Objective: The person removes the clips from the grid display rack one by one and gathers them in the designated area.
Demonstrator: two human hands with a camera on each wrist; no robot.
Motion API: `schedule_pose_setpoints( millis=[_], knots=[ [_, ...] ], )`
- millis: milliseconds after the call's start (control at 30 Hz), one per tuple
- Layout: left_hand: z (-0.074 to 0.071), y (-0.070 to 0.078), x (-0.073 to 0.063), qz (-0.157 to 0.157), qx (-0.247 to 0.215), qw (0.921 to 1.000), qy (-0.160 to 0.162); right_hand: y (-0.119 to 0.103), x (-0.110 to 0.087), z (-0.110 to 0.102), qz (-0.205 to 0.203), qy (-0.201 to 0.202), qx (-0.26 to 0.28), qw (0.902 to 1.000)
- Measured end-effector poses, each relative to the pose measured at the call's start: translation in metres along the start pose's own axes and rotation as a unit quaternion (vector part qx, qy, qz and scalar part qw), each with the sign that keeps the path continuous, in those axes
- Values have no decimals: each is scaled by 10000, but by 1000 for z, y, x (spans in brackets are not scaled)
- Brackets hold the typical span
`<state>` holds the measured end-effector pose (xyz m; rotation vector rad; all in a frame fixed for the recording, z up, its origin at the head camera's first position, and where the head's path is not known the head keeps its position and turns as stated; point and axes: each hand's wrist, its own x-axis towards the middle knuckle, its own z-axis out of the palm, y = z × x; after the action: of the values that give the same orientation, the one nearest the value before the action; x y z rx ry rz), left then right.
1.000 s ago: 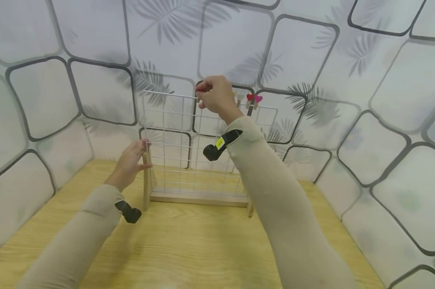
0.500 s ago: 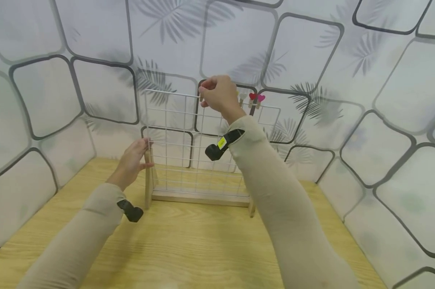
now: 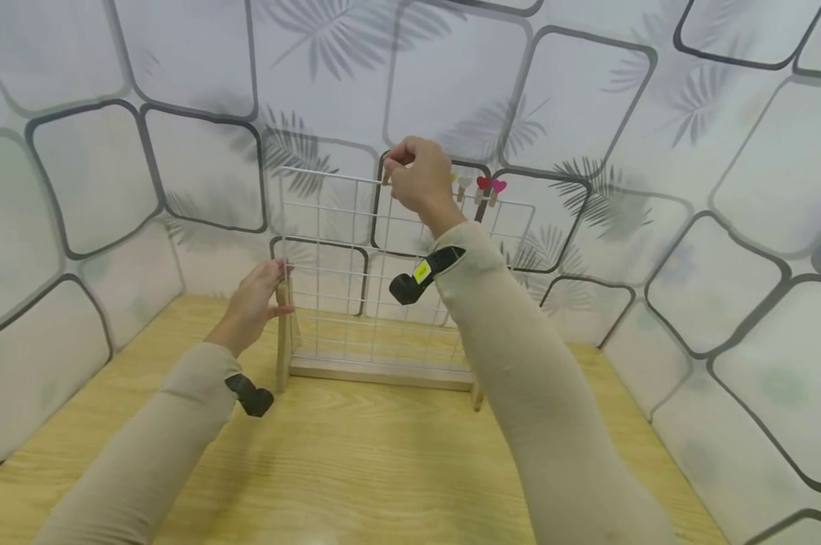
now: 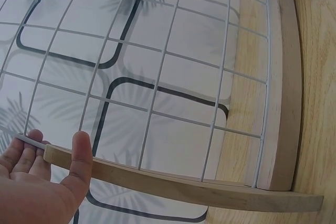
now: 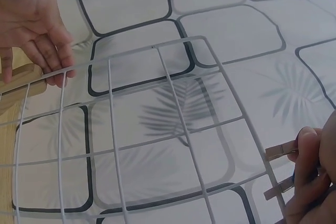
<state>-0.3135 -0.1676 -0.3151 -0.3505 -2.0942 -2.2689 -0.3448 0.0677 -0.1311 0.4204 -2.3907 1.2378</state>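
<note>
A white wire grid rack (image 3: 333, 281) with wooden feet stands upright on the table. My left hand (image 3: 250, 297) holds its left side, with the thumb in front and the fingers (image 4: 29, 153) at the wire near the top of the wooden side post (image 4: 173, 183). At the top wire, my right hand (image 3: 420, 175) pinches a small wooden clothespin (image 5: 282, 150) clipped there. A second clothespin (image 5: 279, 188) sits just beside it, partly covered by the fingers. Farther right along the wire are clothespins with a white heart (image 3: 464, 182), a red heart (image 3: 482, 183) and a pink heart (image 3: 498, 186).
The light wood table (image 3: 356, 454) extends in front of the rack. Patterned fabric walls (image 3: 451, 76) surround it at the back and both sides. A black wrist camera (image 3: 405, 288) on the right sleeve hangs before the grid.
The head view has shifted slightly. Red showing at my right fingertips a second ago is now hidden as the fingers moved a little. The left hand stays on the rack.
</note>
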Motion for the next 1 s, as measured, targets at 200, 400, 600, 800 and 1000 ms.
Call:
schedule_pose_setpoints(
  millis=[200, 400, 600, 800, 1000],
  knots=[
    [1, 1, -1, 28, 71, 10000, -49, -5, -2, -7, -68, 3, 424, 9991],
    [2, 2, -3, -3, 73, 10000, -58, 3, -12, -18, -671, -530, 1243, 9886],
    [2, 3, -2, 75, 61, 9999, -43, 22, -37, -29, -649, -1022, 1212, 9852],
    [0, 2, -2, 148, 305, 9994, -32, 62, -63, -30, -203, -1247, 1110, 9858],
    [-1, 1, -3, 119, 339, 9993, -48, 104, -88, -34, 204, -1262, 967, 9871]
  ],
)
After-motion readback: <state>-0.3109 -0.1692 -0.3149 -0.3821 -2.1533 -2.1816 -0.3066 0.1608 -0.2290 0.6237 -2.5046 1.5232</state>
